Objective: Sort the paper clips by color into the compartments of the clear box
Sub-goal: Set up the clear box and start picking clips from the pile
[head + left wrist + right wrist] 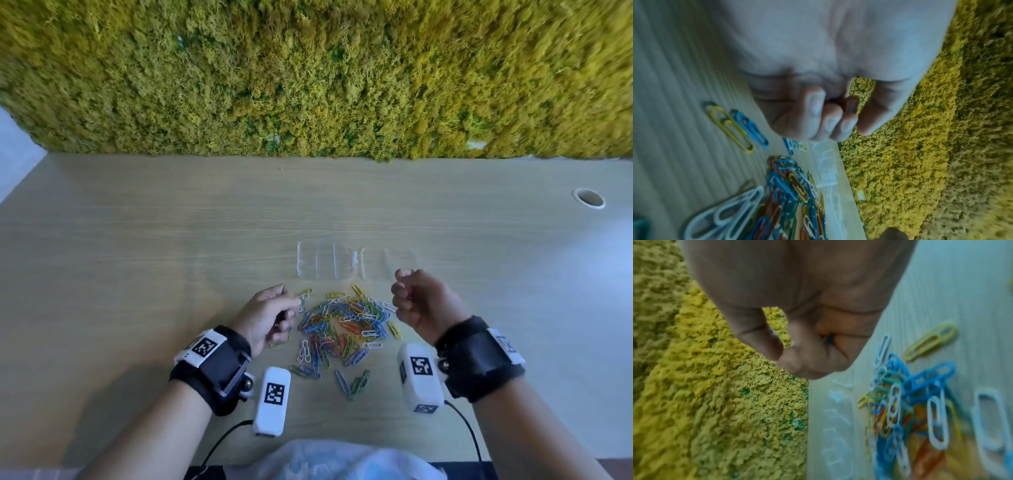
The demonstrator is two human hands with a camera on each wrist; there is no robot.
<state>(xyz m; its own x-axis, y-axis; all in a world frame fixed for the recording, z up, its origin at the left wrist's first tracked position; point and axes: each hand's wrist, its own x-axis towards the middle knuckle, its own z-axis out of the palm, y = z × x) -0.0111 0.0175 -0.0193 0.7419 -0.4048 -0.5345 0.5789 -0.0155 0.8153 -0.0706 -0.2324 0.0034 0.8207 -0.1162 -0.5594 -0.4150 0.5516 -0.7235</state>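
Note:
A heap of paper clips (346, 322) in blue, green, red, yellow and white lies on the wooden table between my hands. Just beyond it the clear box (308, 260) sits with empty compartments, its lid (387, 262) folded open to the right. My left hand (286, 315) is at the heap's left edge with curled fingers (816, 105); a thin reddish bit shows between them. My right hand (402, 291) hovers as a fist above the heap's right edge, near the lid. A blue clip (827, 338) peeks out of its curled fingers.
A yellow-green moss wall (308, 85) rises along the table's far edge. A round cable hole (588, 198) is at the far right. A white plastic bag (329, 459) lies at the near edge. A loose yellow clip (729, 128) and blue clip (752, 129) lie left of the heap.

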